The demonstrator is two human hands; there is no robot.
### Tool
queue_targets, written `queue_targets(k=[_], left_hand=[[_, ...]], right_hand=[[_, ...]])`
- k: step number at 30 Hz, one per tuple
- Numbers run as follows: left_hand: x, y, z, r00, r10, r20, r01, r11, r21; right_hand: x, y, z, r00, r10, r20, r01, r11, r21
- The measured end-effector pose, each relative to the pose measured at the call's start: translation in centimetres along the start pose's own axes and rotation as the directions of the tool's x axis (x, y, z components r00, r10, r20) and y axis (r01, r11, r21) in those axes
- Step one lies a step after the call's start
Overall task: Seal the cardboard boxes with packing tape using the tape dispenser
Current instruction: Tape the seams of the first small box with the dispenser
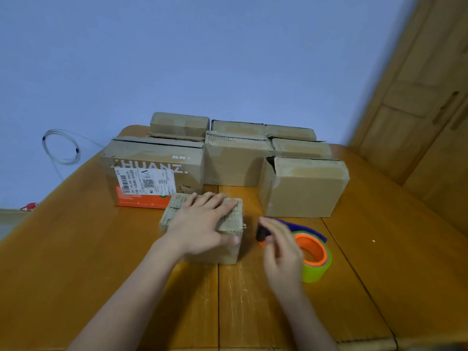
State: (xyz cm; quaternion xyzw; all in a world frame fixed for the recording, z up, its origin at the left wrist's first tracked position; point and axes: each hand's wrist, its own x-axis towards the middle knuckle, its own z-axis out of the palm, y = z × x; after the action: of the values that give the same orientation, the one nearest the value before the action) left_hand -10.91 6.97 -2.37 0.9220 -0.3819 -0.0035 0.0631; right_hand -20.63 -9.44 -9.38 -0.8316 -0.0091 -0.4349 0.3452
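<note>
A small cardboard box [177,211] sits on the wooden table [101,249] in front of me. My left hand [202,224] lies flat on its top, fingers spread, thumb on the right side. Just right of it lies the tape dispenser [314,252], with an orange core, a green tape roll and a purple blade guard. My right hand [281,252] is over the dispenser's left end, fingers curled at its black handle; the frame is blurred and a firm grip cannot be made out.
Several larger cardboard boxes stand in rows behind: one with a shipping label and orange band [154,173] at left, a plain one [304,188] at right. A blue wall is behind, wooden cabinet doors [417,110] to the right, a coiled cable [60,148] on the wall.
</note>
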Motion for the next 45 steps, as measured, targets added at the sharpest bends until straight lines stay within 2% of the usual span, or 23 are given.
queue_targets(k=[1, 3, 5, 7, 9, 11, 14, 16, 18, 20, 23, 25, 28, 31, 33, 34, 35, 36, 38, 39, 40, 43, 45], left_hand=[[-0.1, 0.2, 0.0, 1.000, -0.009, 0.003, 0.009, 1.000, 0.017], [-0.2, 0.6, -0.2, 0.998, -0.017, 0.058, 0.014, 0.999, 0.051], [-0.3, 0.8, -1.1, 0.989, -0.010, 0.149, -0.004, 0.996, 0.093], [-0.2, 0.7, -2.2, 0.979, 0.001, 0.204, -0.026, 0.993, 0.118], [-0.2, 0.7, -2.9, 0.976, 0.014, 0.217, -0.047, 0.987, 0.151], [-0.4, 0.9, -3.0, 0.981, 0.014, 0.192, -0.047, 0.984, 0.171], [-0.7, 1.4, -2.6, 0.992, -0.011, 0.126, -0.005, 0.991, 0.132], [-1.1, 1.8, -2.1, 0.994, -0.031, 0.102, 0.024, 0.997, 0.078], [-1.5, 2.1, -1.6, 0.994, -0.064, 0.091, 0.065, 0.998, 0.002], [-1.8, 2.6, -1.3, 0.990, -0.112, 0.085, 0.118, 0.990, -0.071], [-1.5, 3.9, -0.9, 0.978, -0.193, 0.074, 0.202, 0.968, -0.150], [-1.1, 4.7, -0.5, 0.969, -0.240, 0.064, 0.249, 0.946, -0.209], [-0.8, 6.0, 0.0, 0.952, -0.305, 0.039, 0.301, 0.898, -0.322], [-1.0, 7.0, 0.0, 0.942, -0.336, -0.011, 0.318, 0.901, -0.296], [-1.1, 7.4, -0.6, 0.929, -0.330, -0.166, 0.288, 0.929, -0.235], [-1.0, 7.6, -1.1, 0.904, -0.321, -0.282, 0.240, 0.927, -0.286], [-0.8, 7.8, -1.8, 0.868, -0.331, -0.371, 0.163, 0.894, -0.417], [-0.5, 8.0, -2.6, 0.840, -0.363, -0.402, 0.059, 0.799, -0.598], [0.3, 8.7, -4.2, 0.877, -0.395, -0.273, -0.097, 0.411, -0.907], [0.5, 9.0, -4.8, 0.912, -0.359, -0.200, -0.117, 0.240, -0.964], [0.6, 9.3, -5.1, 0.936, -0.318, -0.153, -0.113, 0.141, -0.984], [0.9, 9.9, -5.1, 0.960, -0.246, -0.135, -0.149, -0.040, -0.988], [1.0, 9.9, -5.0, 0.964, -0.230, -0.133, -0.163, -0.119, -0.979]], right_hand=[[1.0, 0.0, -1.0, 1.000, -0.020, -0.016, 0.019, 0.998, -0.052], [3.3, 0.2, -3.1, 0.997, 0.081, 0.008, -0.079, 0.986, -0.148], [5.7, 1.3, -4.8, 0.950, 0.259, 0.174, -0.201, 0.934, -0.295], [7.2, 3.6, -6.0, 0.799, 0.435, 0.415, -0.192, 0.839, -0.510], [7.9, 5.7, -6.6, 0.621, 0.559, 0.550, -0.099, 0.751, -0.653], [7.9, 6.5, -6.4, 0.553, 0.589, 0.589, -0.051, 0.730, -0.682], [7.7, 6.5, -5.4, 0.594, 0.545, 0.591, -0.001, 0.735, -0.678], [7.6, 6.4, -5.1, 0.640, 0.538, 0.548, 0.034, 0.693, -0.720], [7.4, 6.6, -5.3, 0.695, 0.539, 0.475, -0.003, 0.663, -0.748], [7.2, 6.7, -6.0, 0.786, 0.499, 0.365, -0.060, 0.650, -0.758], [7.2, 7.5, -7.7, 0.918, 0.349, 0.187, -0.167, 0.770, -0.616], [7.7, 7.6, -8.9, 0.973, 0.158, 0.169, -0.047, 0.850, -0.524], [9.1, 7.1, -10.2, 0.984, -0.113, 0.141, 0.162, 0.895, -0.416], [10.3, 5.8, -10.8, 0.968, -0.196, 0.155, 0.235, 0.923, -0.306], [10.8, 5.1, -10.9, 0.959, -0.214, 0.188, 0.257, 0.935, -0.243], [11.0, 4.7, -10.9, 0.955, -0.223, 0.197, 0.264, 0.941, -0.213], [11.1, 4.3, -10.9, 0.951, -0.236, 0.200, 0.273, 0.944, -0.187], [11.3, 3.9, -10.9, 0.947, -0.249, 0.202, 0.283, 0.945, -0.162], [11.8, 3.2, -10.8, 0.941, -0.272, 0.204, 0.298, 0.948, -0.110], [11.9, 2.8, -10.7, 0.938, -0.282, 0.200, 0.303, 0.949, -0.086], [12.1, 2.6, -10.5, 0.938, -0.288, 0.193, 0.305, 0.950, -0.062], [12.2, 1.6, -10.2, 0.943, -0.288, 0.168, 0.293, 0.956, -0.006], [12.1, 1.2, -10.2, 0.945, -0.286, 0.155, 0.288, 0.958, 0.012]])
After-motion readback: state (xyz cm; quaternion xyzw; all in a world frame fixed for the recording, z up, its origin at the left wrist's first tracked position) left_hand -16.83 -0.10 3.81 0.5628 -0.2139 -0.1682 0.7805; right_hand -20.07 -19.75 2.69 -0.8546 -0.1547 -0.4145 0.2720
